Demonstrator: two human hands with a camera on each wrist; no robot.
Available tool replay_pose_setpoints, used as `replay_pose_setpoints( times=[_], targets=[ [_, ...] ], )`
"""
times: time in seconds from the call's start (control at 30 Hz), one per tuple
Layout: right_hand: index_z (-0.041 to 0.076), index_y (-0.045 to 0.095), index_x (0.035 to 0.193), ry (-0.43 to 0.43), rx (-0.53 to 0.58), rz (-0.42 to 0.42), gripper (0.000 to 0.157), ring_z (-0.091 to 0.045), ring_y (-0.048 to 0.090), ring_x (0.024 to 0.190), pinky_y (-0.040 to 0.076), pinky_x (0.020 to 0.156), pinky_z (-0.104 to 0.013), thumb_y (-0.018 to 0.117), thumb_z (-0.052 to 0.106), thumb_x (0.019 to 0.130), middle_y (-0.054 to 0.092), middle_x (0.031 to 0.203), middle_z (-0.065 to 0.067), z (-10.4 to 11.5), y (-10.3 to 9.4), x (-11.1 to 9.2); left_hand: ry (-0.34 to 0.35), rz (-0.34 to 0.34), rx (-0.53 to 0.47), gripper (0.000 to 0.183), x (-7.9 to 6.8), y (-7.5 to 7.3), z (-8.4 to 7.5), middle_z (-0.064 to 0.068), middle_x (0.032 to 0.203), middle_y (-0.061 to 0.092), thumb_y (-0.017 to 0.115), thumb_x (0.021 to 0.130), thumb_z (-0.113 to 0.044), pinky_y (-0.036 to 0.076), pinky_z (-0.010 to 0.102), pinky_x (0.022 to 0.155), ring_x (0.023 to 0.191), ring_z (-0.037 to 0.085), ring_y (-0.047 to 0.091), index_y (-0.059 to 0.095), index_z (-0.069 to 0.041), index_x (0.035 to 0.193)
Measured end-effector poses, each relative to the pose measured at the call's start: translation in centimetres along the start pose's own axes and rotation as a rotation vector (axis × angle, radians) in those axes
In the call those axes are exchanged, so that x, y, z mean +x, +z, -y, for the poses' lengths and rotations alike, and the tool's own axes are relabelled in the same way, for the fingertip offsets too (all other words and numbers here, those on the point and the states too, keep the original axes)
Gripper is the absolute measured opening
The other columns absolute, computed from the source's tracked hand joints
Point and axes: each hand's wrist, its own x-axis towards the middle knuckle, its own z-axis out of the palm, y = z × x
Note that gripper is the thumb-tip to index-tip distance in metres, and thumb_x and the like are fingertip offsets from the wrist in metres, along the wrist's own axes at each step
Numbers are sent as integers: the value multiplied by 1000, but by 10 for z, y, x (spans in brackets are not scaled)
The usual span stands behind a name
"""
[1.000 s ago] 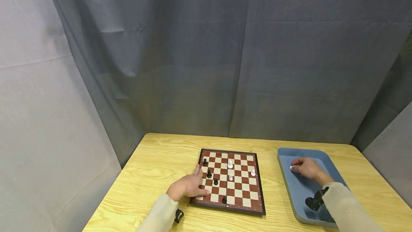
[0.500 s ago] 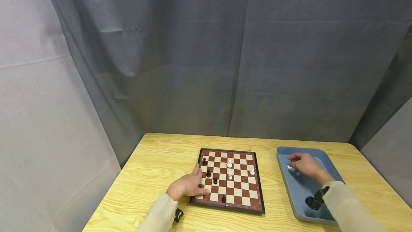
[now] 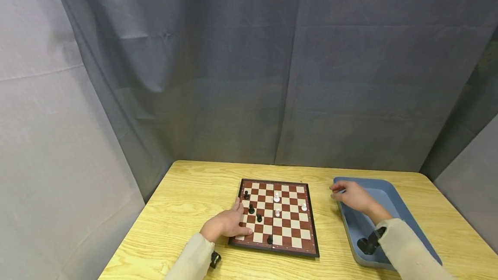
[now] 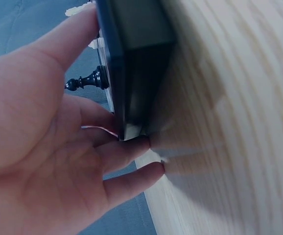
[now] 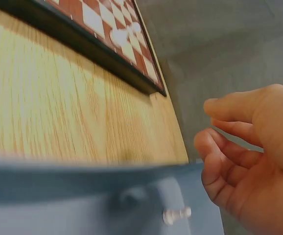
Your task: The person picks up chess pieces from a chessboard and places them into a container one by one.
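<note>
My left hand (image 3: 225, 224) rests on the left edge of a chessboard (image 3: 292, 232), fingers spread. In the left wrist view the thumb lies over the board's rim, and some fingertips touch the table beside it. A black pawn (image 4: 87, 81) stands near the thumb. More black pieces (image 3: 251, 209) occupy the board's left half, and white pieces, among them a white pawn (image 3: 304, 207), stand on its right half. My right hand (image 3: 354, 195) is above the left rim of a blue tray (image 3: 404, 211), fingers loosely bent, holding nothing. A white chess piece (image 5: 176, 215) lies in the tray.
Both board and tray are on a light wooden table (image 3: 186, 193), with a strip of tabletop between them. Grey curtains (image 3: 233, 77) hang behind and at the sides. Cameras are strapped to both wrists.
My right hand has let go of the white chess piece inside the tray, then risen and moved left to the tray's rim. The left hand has stayed on the board.
</note>
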Motion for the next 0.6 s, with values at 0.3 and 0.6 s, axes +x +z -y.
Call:
replay_pose_setpoints(
  times=[0.3, 0.6],
  targets=[
    [-6, 60, 116, -58, 62, 65, 36, -31, 58, 93, 50, 71, -39, 69, 10, 85, 59, 111, -21, 22, 19, 6, 3, -7, 6, 95, -1, -1, -1, 21, 156, 5, 59, 86, -57, 48, 35, 87, 115, 32, 53, 22, 5, 148],
    [-6, 62, 114, -74, 86, 78, 34, -28, 60, 88, 50, 71, -38, 69, 5, 83, 61, 109, -19, 26, 41, 10, 13, 0, 4, 95, -1, -2, 0, 22, 155, 4, 58, 87, -56, 48, 34, 86, 113, 32, 55, 20, 6, 148]
  ],
)
